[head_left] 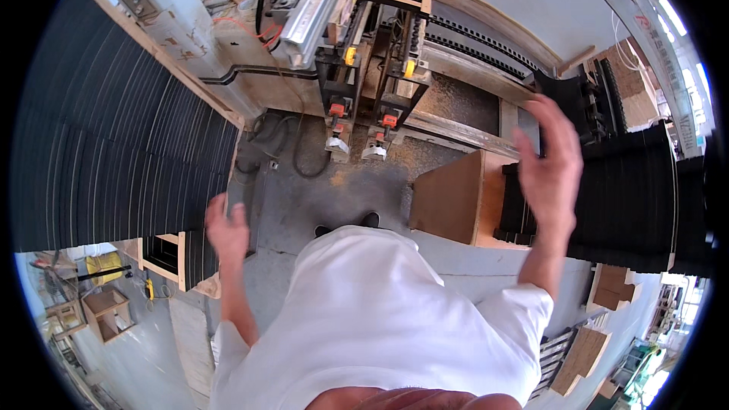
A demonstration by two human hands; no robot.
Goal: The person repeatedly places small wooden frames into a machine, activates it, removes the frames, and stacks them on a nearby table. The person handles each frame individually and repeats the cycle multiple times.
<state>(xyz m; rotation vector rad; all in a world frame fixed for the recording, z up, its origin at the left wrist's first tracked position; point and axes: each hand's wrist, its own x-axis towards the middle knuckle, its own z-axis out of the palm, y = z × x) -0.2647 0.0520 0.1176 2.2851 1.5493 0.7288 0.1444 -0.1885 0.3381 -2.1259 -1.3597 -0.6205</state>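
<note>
Our left hand (228, 229) is empty, its fingers spread just beside the left stack of black boards (125, 148), and our right hand (553, 167), also empty and loosely curled, is near the right stack of black boards (626, 201). A hurried turn could knock the right knuckles on the brown box (446, 196) just inward, or catch our feet on the hose (297, 158) ahead of the left.

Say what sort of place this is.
Probably a woodworking shop or small factory: sawdust lies under and around a floor-standing machine, with a tall stack of black pieces at the left.
</note>
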